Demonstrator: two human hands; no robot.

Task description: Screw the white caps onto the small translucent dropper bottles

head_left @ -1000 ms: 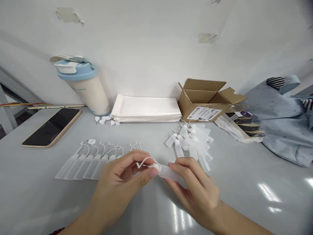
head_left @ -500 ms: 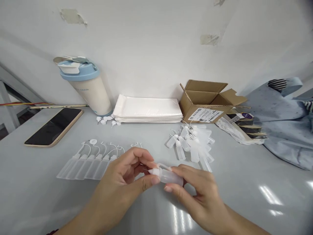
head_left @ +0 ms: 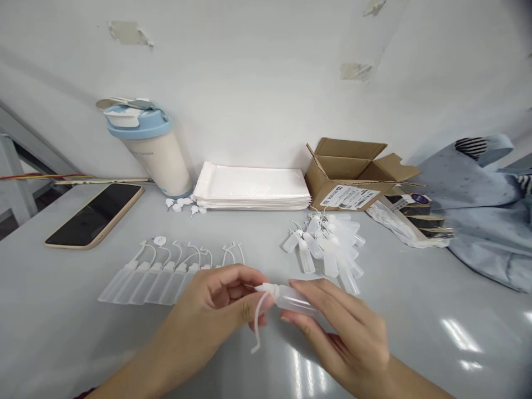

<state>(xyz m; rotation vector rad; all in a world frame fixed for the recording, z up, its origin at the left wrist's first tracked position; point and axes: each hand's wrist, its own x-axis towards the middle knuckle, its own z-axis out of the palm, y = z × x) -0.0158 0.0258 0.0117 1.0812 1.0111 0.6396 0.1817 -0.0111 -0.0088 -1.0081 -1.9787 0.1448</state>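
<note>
A small translucent squeeze bottle point(head_left: 293, 300) lies sideways between my two hands, its needle-tipped white cap pointing left. My left hand point(head_left: 226, 305) pinches the cap end between thumb and fingers. A thin white strap point(head_left: 257, 327) hangs down from the cap, in front of my left thumb. My right hand point(head_left: 344, 327) grips the bottle's body from the right. Left of my hands, several like bottles point(head_left: 145, 282) lie in a neat row with their straps pointing away; my left hand hides part of that row. A loose pile of like bottles point(head_left: 332, 244) lies beyond my right hand.
A stack of white envelopes point(head_left: 253, 185) lies by the wall, beside an open cardboard box point(head_left: 349, 172). Farther left are a tumbler point(head_left: 158, 155), small white caps point(head_left: 178, 205) and a phone point(head_left: 95, 216). Blue cloth point(head_left: 477, 205) lies at right, next to a packet point(head_left: 411, 216).
The bottle has been turned about its length: its strap lay along the top and now dangles toward me. My right hand has shifted slightly on the body.
</note>
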